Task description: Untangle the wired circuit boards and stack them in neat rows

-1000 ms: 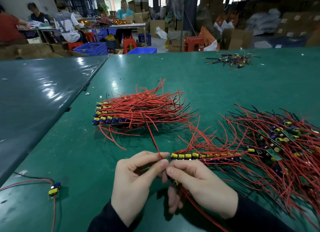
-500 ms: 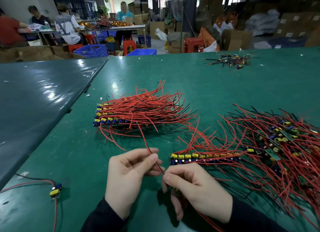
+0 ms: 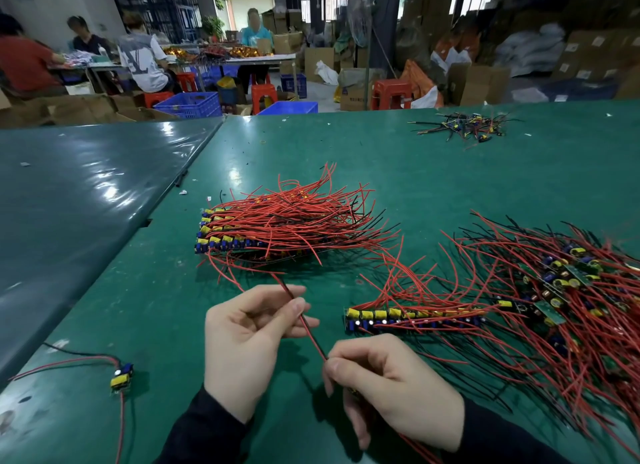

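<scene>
Pinched between thumb and forefinger of right hand point(image 3: 391, 387): lower end of thin red insulated wire point(image 3: 308, 328), its board hidden under the palm. Same wire pinched higher up by left hand point(image 3: 242, 339), fingers curled round it, stretched taut between the two. Single yellow-and-blue wired board point(image 3: 121, 379) near left, apart on green table mat point(image 3: 450, 179). Short neat row of yellow-capped boards point(image 3: 408, 318) just beyond right hand. Tangled heap of red-wired boards point(image 3: 561, 290) at right. Stacked rows of aligned boards point(image 3: 235, 235) further back, centre. Small cluster of dark loose-wired boards point(image 3: 464, 126) at far edge.
</scene>
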`<state>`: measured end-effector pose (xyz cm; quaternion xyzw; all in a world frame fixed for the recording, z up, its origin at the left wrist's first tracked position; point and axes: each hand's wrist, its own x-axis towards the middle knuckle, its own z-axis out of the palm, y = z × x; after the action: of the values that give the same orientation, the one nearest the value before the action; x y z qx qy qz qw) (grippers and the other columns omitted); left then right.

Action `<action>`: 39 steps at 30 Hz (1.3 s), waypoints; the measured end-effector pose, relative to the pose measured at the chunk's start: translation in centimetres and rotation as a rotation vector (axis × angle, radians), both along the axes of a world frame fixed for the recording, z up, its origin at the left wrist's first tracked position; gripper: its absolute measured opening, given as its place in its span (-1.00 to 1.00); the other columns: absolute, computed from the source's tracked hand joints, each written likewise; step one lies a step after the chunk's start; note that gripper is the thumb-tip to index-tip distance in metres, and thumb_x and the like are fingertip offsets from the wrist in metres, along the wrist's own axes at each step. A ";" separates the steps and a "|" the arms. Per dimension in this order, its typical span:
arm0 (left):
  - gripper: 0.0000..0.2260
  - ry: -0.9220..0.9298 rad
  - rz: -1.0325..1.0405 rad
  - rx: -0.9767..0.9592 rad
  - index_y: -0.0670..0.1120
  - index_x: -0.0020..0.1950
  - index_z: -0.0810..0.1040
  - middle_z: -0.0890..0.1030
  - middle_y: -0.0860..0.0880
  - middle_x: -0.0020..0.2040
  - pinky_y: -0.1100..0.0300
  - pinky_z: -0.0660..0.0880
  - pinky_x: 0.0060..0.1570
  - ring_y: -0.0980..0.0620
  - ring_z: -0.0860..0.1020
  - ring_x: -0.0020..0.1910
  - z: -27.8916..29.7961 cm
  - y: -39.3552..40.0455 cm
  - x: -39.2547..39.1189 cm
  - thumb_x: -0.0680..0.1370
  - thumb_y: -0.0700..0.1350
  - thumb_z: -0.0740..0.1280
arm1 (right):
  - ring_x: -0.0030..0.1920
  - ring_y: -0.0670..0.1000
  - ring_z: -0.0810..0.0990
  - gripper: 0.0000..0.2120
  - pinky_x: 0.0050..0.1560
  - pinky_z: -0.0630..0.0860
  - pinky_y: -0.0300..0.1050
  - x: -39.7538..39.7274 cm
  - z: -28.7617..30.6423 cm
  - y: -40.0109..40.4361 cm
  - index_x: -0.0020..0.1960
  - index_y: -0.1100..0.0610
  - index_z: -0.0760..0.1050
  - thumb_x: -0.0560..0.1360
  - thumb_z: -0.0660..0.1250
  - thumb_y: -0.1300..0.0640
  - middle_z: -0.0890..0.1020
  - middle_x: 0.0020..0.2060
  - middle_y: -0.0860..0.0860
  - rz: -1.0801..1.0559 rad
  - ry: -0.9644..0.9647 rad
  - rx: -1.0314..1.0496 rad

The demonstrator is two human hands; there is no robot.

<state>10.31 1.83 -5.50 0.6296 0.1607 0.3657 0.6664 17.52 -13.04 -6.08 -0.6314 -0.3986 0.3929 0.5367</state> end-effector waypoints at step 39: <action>-0.87 -0.177 0.109 -0.155 -0.21 -0.18 0.59 0.64 -0.19 -0.37 0.26 0.55 -0.45 -0.18 0.66 -0.36 1.0 1.0 -0.3 0.42 -0.14 0.35 | -0.50 0.05 0.59 -0.65 -0.52 0.46 -0.23 0.6 2.3 -5.3 -0.01 0.33 0.47 0.34 0.41 0.11 0.67 -0.09 0.21 -0.149 0.121 -0.158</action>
<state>9.97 2.85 -4.53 0.5320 0.1629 0.4418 0.7038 18.08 -18.39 -3.81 -0.6749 -0.2854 0.4193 0.5360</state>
